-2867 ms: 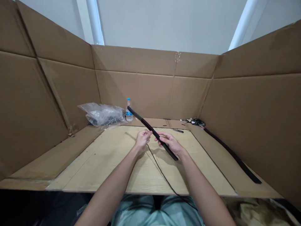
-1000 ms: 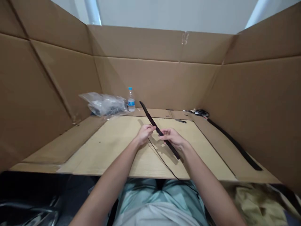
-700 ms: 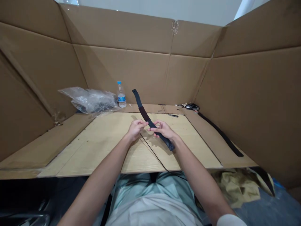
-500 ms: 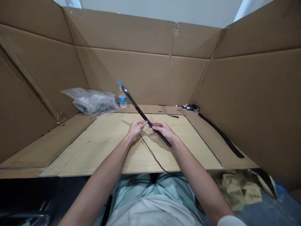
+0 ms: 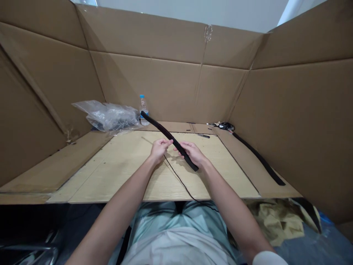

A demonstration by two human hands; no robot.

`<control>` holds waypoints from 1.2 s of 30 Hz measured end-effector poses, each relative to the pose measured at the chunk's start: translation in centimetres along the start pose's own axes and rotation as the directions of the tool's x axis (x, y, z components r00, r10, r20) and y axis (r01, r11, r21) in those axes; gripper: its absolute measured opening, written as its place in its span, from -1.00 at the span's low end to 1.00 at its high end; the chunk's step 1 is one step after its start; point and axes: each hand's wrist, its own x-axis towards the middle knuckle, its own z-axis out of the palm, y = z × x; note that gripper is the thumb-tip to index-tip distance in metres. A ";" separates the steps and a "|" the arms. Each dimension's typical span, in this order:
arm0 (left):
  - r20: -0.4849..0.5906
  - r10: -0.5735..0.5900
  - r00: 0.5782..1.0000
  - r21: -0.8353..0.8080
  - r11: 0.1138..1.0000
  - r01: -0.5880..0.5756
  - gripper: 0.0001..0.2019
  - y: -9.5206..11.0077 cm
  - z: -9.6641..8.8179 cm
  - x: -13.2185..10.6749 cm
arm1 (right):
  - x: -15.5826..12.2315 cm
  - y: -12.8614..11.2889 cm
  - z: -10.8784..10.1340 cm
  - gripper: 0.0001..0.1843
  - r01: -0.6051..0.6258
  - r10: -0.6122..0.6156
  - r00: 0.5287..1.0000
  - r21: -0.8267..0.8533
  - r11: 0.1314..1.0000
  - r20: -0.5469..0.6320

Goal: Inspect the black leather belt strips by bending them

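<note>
Both hands hold a long black sleeve-like strip [image 5: 158,127] above the middle of the wooden table [image 5: 124,165]. My left hand [image 5: 158,149] pinches it near its middle, fingers closed. My right hand [image 5: 193,152] wraps round its near part, and the strip's near end sticks out past the palm. The far end points up and left toward a water bottle [image 5: 143,110]. A thin black cable [image 5: 179,178] runs from between my hands down over the table's front edge to my lap.
Cardboard walls [image 5: 165,84] enclose the table on three sides. A crumpled clear plastic bag [image 5: 109,116] lies at the back left. A second long black strip [image 5: 259,158] lies along the right wall, with small dark parts [image 5: 224,126] at the back right.
The strip's far end has swung lower and further left, from above the bottle to below its cap. Both hands stay close together on it. Since the earliest frame the view has tilted down.
</note>
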 end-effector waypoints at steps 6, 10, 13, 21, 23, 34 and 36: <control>0.115 -0.067 0.991 -0.036 0.997 0.072 -0.47 0.4 -0.1 -0.2 | -0.2 0.0 -0.3 -0.53 -0.053 0.054 0.998 -0.022 0.998 0.040; 0.194 -0.075 0.978 -0.035 0.996 0.084 -0.49 0.5 0.0 -0.4 | -0.4 -0.3 -0.6 -0.57 -0.070 0.078 0.995 -0.114 0.991 0.069; 0.201 -0.070 0.977 -0.028 0.997 0.077 -0.53 0.5 0.1 -0.4 | -0.4 -0.6 -0.5 -0.51 -0.026 0.030 0.999 -0.123 0.992 0.032; -0.002 -0.042 0.999 0.041 0.998 0.042 -0.51 -0.3 0.1 0.1 | 0.3 -0.3 0.1 -0.67 -0.022 0.015 0.997 -0.089 0.996 -0.079; -0.022 -0.031 0.999 0.057 0.998 0.032 -0.51 -0.5 0.0 0.2 | 0.4 -0.2 0.1 -0.72 -0.035 0.027 0.994 -0.074 0.997 -0.107; 0.018 0.019 1.000 0.097 0.995 -0.021 -0.51 -1.3 0.2 0.3 | 0.4 1.2 0.4 -0.57 -0.030 0.027 0.997 -0.033 0.999 -0.069; 0.034 0.014 0.999 0.081 0.997 -0.017 -0.54 -1.2 0.1 0.2 | 0.4 1.2 0.3 -0.46 -0.027 0.024 0.997 -0.041 0.999 -0.073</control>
